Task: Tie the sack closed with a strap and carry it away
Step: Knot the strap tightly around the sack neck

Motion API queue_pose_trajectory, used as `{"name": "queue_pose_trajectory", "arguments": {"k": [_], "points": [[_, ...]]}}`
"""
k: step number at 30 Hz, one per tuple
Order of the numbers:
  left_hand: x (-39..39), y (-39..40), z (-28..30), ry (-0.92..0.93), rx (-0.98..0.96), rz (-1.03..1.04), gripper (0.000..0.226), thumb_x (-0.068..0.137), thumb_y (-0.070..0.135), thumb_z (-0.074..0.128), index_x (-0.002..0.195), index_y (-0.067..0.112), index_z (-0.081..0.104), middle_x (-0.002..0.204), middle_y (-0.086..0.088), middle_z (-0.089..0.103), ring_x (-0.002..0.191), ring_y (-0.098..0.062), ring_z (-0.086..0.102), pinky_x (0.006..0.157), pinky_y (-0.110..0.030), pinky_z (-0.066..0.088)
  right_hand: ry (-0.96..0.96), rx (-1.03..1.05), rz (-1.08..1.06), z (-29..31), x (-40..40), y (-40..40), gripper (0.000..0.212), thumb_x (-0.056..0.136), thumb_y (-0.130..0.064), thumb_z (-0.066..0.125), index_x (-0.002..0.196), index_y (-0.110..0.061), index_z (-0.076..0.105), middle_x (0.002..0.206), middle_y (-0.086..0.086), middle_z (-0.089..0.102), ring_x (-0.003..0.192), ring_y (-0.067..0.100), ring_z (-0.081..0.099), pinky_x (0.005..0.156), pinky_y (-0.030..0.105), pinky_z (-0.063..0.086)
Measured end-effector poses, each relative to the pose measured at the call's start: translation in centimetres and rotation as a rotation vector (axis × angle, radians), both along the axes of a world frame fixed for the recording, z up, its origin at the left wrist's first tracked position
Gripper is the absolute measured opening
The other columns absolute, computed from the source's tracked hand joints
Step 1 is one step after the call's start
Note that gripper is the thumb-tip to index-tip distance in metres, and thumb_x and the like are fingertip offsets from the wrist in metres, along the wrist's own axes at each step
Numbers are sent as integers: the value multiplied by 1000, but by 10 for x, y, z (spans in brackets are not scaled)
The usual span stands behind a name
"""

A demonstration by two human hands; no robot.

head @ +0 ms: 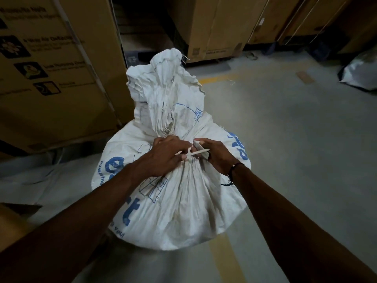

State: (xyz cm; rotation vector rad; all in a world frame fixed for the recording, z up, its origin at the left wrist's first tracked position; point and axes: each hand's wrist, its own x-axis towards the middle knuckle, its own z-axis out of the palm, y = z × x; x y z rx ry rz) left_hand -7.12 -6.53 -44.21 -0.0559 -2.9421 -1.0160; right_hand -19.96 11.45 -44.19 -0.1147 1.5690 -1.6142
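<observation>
Hands gripping strap at sack neck, cartons behind

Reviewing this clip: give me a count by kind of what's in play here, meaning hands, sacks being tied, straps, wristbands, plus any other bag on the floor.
Hands: 2, left hand and right hand
White sack being tied: 1
Pale strap at its neck: 1
Dark wristband on the right wrist: 1
Other bag, far right on the floor: 1
Total: 6

Both arms outstretched; left hand and right hand clenched, nearly touching.
</observation>
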Motion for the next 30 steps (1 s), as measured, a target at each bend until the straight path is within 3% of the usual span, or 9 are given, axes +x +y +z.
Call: {"name": "queue_pose_trajectory", "arguments": {"k": [3, 7, 10, 14, 18, 21, 24, 27, 30], "points": [[-10, -6, -1, -120, 84, 85, 51, 95, 49, 40, 135, 28, 65, 116, 5, 62, 122, -11, 46, 100, -36, 29, -100, -23, -155, -8, 6, -1, 17, 107, 4, 48, 105, 3, 65, 92, 15, 68, 78, 19, 69, 73, 23, 61], [-21, -17, -6, -217, 216, 104, 34, 90, 48, 48, 89, 16, 60, 92, -9, 63, 96, -30, 57, 85, -42, 41, -226, -122, -254, -29, 26, 3, 8, 99, 0, 63, 104, 0, 70, 106, 17, 72, 96, 24, 72, 99, 32, 61], [-24, -17, -8, -238, 284, 86, 30, 86, 49, 53, 78, 21, 55, 80, 0, 61, 82, -22, 56, 77, -39, 36, -231, -191, -310, -50, 38, 12, 15, 103, -1, 60, 112, 3, 71, 109, 17, 75, 99, 23, 75, 104, 34, 59], [-20, -4, -21, -154, 225, 89, 30, 94, 46, 50, 82, 21, 62, 90, 16, 73, 95, -16, 60, 90, -41, 44, -273, -284, -395, -71, 44, 14, 23, 110, -3, 48, 117, 6, 69, 96, 14, 80, 85, 18, 80, 86, 27, 66], [-16, 17, -45, -22, 69, 120, 29, 104, 40, 56, 88, 18, 66, 98, 0, 64, 115, -16, 47, 80, -29, 21, -159, -329, -403, -94, 45, 19, 22, 107, -1, 52, 122, 4, 67, 95, 12, 81, 86, 17, 80, 85, 26, 66], [-17, 26, -61, 42, 48, 160, 41, 94, 62, 46, 81, 26, 61, 89, 11, 59, 111, -6, 43, 90, -37, 29, -98, -382, -394, -108, 44, 22, 25, 107, 1, 54, 126, 8, 68, 104, 16, 79, 91, 19, 79, 87, 26, 66], [-20, 27, -70, 113, 62, 181, 38, 91, 64, 41, 89, 34, 65, 85, 16, 59, 109, -6, 45, 102, -49, 41, -162, -438, -393, -114, 45, 21, 21, 102, -11, 61, 115, 4, 70, 101, 17, 74, 84, 20, 74, 83, 26, 63], [-20, 31, -73, 230, 48, 198, 29, 92, 53, 49, 98, 35, 70, 77, 14, 65, 96, -9, 52, 93, -48, 48, -138, -459, -398, -121, 45, 20, 17, 103, -6, 60, 113, 3, 71, 100, 17, 73, 82, 20, 72, 81, 25, 64], [-19, 36, -79, 398, 121, 272, 19, 93, 41, 67, 92, 26, 79, 79, 0, 69, 83, -14, 60, 78, -39, 52, -69, -501, -382, -130, 45, 19, 25, 85, -9, 79, 107, 2, 74, 99, 16, 73, 88, 22, 72, 85, 27, 64]]}}
